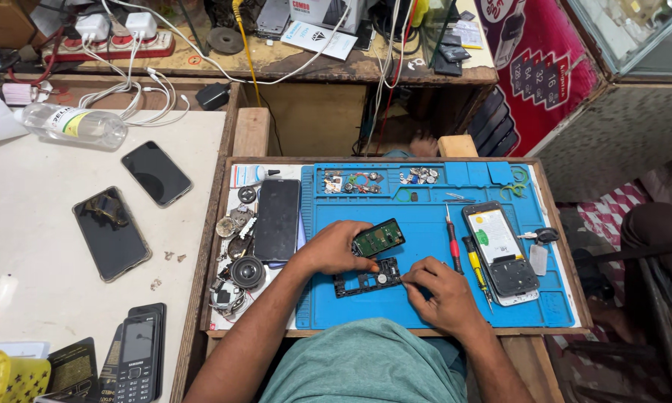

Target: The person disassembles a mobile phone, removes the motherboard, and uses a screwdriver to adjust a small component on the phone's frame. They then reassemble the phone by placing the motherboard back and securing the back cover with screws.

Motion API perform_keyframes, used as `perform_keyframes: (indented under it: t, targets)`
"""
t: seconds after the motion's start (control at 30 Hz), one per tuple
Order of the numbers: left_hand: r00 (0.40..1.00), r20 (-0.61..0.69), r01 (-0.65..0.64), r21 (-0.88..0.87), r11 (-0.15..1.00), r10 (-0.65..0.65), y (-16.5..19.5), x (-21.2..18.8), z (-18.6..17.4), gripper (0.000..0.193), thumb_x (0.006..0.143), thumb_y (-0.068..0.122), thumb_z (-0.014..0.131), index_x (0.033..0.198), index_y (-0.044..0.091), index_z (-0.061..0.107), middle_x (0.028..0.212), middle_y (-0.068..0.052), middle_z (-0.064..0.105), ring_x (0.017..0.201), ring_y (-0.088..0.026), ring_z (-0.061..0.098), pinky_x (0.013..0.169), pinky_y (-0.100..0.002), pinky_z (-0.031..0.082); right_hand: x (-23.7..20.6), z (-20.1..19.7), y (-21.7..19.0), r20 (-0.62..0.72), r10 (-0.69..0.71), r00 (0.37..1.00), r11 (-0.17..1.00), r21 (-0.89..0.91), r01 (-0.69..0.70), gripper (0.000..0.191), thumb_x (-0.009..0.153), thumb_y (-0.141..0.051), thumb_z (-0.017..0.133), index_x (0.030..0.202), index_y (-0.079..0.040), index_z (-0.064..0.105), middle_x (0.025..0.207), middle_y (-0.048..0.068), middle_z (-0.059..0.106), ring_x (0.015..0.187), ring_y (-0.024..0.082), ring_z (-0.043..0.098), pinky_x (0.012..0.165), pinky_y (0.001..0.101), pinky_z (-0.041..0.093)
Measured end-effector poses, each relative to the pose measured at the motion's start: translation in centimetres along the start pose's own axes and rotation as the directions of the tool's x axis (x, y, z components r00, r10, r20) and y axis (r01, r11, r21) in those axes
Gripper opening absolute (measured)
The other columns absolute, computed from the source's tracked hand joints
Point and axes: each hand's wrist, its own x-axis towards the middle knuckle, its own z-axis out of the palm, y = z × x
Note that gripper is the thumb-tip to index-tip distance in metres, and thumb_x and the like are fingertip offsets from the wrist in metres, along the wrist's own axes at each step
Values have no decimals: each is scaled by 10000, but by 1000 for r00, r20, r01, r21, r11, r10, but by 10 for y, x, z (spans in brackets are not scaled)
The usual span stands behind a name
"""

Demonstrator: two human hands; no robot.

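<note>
Circuit board, green, pinched in left hand above blue mat. Black phone frame lies flat between hands; right hand, fingers closed, touches its right edge.

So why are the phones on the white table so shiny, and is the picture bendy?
Head view: the dark phone screens mirror light from above; the blue mat is evenly lit, with soft shadows under the left hand and right hand; table edges bow outward near the frame's borders; all sharp.
</note>
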Motion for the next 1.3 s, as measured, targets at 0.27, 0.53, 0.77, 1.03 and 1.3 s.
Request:
perform_keyframes:
  t: [0.27,0.53,0.77,1.03,1.3]
  targets:
    - [998,19,57,7,998,-57,1,2,1,436,641,250,922,1004,94,738,855,-26,792,835,-193,752,773,-369,551,-1,-1,2,-3,-3,1000,1000,14,4,114,792,-79,764,905,-88,751,906,35,696,792,192,729,648,304,592]
    - [998,15,57,7,998,-57,0,1,1,449,643,251,926,1018,92,736,849,-28,786,819,-194,744,758,-372,549,-2,1,1,-6,-90,996,991,-103,89,103,762,-82,767,861,-97,740,919,20,697,744,203,693,601,324,559]
    - [999,6,49,12,999,-49,-2,3,0,471,638,256,925,1037,94,734,841,-34,785,807,-198,743,747,-371,547,0,-1,-3,34,-95,995,985,-144,99,102,744,-58,753,837,-92,731,930,20,687,739,207,679,585,340,542]
    - [1000,6,27,2,1000,-27,-5,4,1,464,636,267,926,1021,92,735,845,-30,791,811,-203,748,752,-370,548,1,-6,-6,64,-123,990,975,-180,133,98,791,-56,747,885,-79,731,954,27,683,786,228,677,627,356,535]
    - [999,13,48,12,999,-48,-5,6,2,460,640,278,925,1013,90,733,853,-40,788,820,-203,744,760,-374,550,0,-5,-3,73,-112,991,975,-185,124,125,789,-51,742,909,-84,741,970,30,684,795,228,676,623,358,535]
